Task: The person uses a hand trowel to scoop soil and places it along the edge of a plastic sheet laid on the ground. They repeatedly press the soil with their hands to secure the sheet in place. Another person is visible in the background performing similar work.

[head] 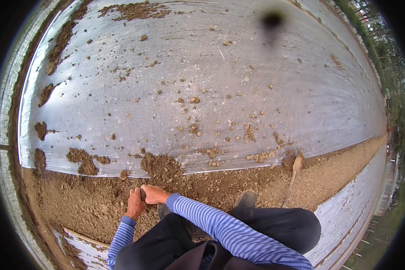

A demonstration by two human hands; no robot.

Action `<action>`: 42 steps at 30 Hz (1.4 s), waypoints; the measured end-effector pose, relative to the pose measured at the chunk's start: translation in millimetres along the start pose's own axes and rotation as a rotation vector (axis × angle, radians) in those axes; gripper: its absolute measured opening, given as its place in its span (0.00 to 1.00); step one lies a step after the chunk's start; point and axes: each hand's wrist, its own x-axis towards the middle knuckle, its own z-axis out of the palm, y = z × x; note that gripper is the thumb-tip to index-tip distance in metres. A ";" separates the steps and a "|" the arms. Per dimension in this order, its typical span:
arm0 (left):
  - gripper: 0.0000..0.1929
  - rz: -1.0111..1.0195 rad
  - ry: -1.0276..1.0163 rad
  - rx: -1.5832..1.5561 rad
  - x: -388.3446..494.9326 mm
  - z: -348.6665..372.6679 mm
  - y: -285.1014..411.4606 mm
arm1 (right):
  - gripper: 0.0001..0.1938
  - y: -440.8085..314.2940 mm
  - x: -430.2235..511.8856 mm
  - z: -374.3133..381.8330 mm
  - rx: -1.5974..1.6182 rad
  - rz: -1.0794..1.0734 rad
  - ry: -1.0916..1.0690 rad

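Observation:
Low over the bare soil path (98,192), my left hand (135,204) and my right hand (156,194) meet with curled fingers. A dark clod of soil (142,195) shows between them, and both hands appear to grip it. Most of the clod is hidden by my fingers. Just beyond my hands runs the near edge of a translucent plastic mulch film (216,125) spread over the bed. A heap of loose soil (162,167) weighs down that edge ahead of my right hand. Left of it, another soil heap (82,160) and a small clod (124,174) rest on the film's edge.
A shovel (298,162) lies at the right, its soil-covered blade at the film's edge. Behind me at lower left is a wooden pole (86,238) beside more film. My boots (246,199) stand on the path. A second film-covered bed (341,209) stretches along the right.

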 end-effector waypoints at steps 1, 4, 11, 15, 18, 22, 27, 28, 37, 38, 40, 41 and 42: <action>0.26 -0.016 0.013 -0.025 5.5 -1.3 5.3 | 0.41 3.2 1.2 -7.8 0.077 0.068 -0.095; 0.28 0.003 -0.124 -0.336 23.2 -15.7 43.5 | 0.37 20.0 -21.6 -38.9 0.904 0.201 -0.170; 0.39 0.244 -0.031 -1.354 49.0 -58.1 170.9 | 0.15 59.9 -73.2 -217.3 1.668 0.014 0.308; 0.31 0.234 -0.207 -1.115 46.9 -53.3 175.4 | 0.29 73.5 -141.1 -397.8 1.589 -0.285 0.864; 0.17 0.175 -0.121 -0.901 34.7 -27.0 155.2 | 0.45 73.2 -234.6 -465.3 1.026 0.026 1.309; 0.07 0.157 -0.045 -0.762 13.7 1.2 117.3 | 0.39 93.2 -377.8 -484.0 0.019 0.672 0.924; 0.06 0.075 -0.128 -0.854 7.0 10.4 99.1 | 0.27 184.3 -505.4 -366.9 -0.269 1.006 0.531; 0.07 0.115 -0.157 -0.909 9.6 7.5 98.4 | 0.26 203.5 -527.9 -328.1 -0.288 1.078 0.556; 0.13 0.252 -0.190 -0.706 38.0 -39.2 118.9 | 0.37 320.4 -552.5 -126.5 -0.141 1.272 0.709; 0.13 0.248 -0.224 -0.714 41.6 -42.1 121.7 | 0.38 325.0 -552.5 -126.5 -0.129 1.258 0.669; 0.13 0.347 -0.182 -0.564 50.6 -49.1 125.8 | 0.39 326.6 -552.6 -126.2 0.022 1.250 0.709; 0.13 0.382 -0.150 -0.490 55.6 -52.4 128.7 | 0.39 324.9 -552.8 -127.7 0.148 1.242 0.791; 0.13 0.369 -0.180 -0.491 58.0 -55.1 132.3 | 0.38 321.8 -552.8 -129.1 0.263 1.241 0.884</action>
